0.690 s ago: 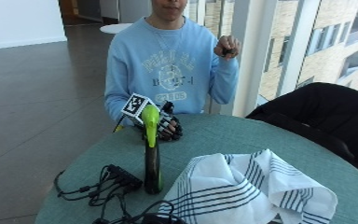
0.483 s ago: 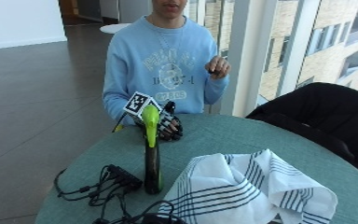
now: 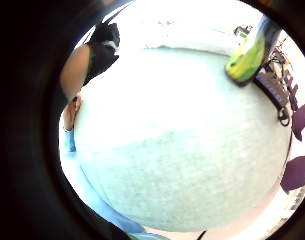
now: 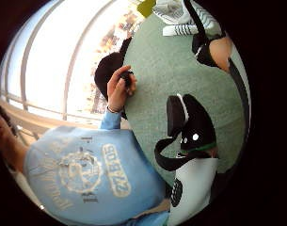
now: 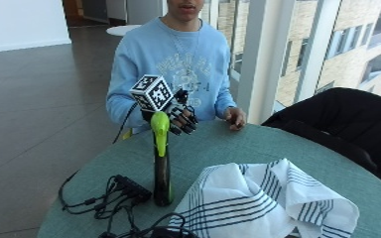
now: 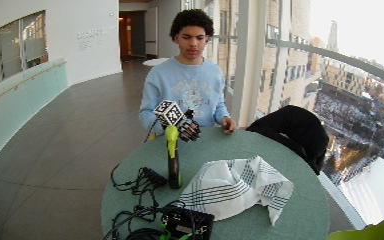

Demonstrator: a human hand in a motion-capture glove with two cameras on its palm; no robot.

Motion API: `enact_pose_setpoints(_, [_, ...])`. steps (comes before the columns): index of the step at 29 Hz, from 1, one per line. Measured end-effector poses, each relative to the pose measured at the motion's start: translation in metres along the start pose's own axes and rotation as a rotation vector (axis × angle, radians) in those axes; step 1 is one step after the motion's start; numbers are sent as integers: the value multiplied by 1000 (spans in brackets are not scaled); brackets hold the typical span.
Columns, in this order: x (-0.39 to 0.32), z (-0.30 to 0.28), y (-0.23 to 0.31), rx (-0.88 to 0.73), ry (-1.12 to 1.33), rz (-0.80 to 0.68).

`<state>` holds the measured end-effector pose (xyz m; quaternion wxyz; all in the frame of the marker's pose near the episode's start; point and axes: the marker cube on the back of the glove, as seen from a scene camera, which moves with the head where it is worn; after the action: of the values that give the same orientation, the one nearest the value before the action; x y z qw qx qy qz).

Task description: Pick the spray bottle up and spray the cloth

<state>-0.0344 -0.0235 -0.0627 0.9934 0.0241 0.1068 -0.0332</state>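
- Gloved right hand [image 5: 182, 119]: raised above the table [image 5: 256, 148], fingers relaxed and apart, apparently holding nothing.
- Spray bottle [image 5: 160, 158]: upright, untouched.
- Cloth [image 5: 263, 198]: crumpled just beside it.

Gloved hand up, bare hand down

The gloved right hand [image 5: 180, 117] is raised in front of the chest, fingers [image 5: 189, 124] hanging loosely curled and pointing downward, not holding anything. Its forearm comes up out of the light blue sleeve [image 5: 119, 101] with the elbow tucked at the person's side. The bare left hand [image 5: 234, 118] sits lower and off to the other side, fingers curled in a bit.
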Motion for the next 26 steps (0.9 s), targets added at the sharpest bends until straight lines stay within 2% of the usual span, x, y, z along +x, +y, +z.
enact_pose_setpoints(11, [11, -20, -11, 22, 69, 21])
enact_pose_setpoints(17, [49, -41, -3, 147, 11, 194])
enact_pose_setpoints(20, [80, -52, -9, 269, -66, 276])
enact_pose_setpoints(26, [120, -63, -16, 361, -210, 340])
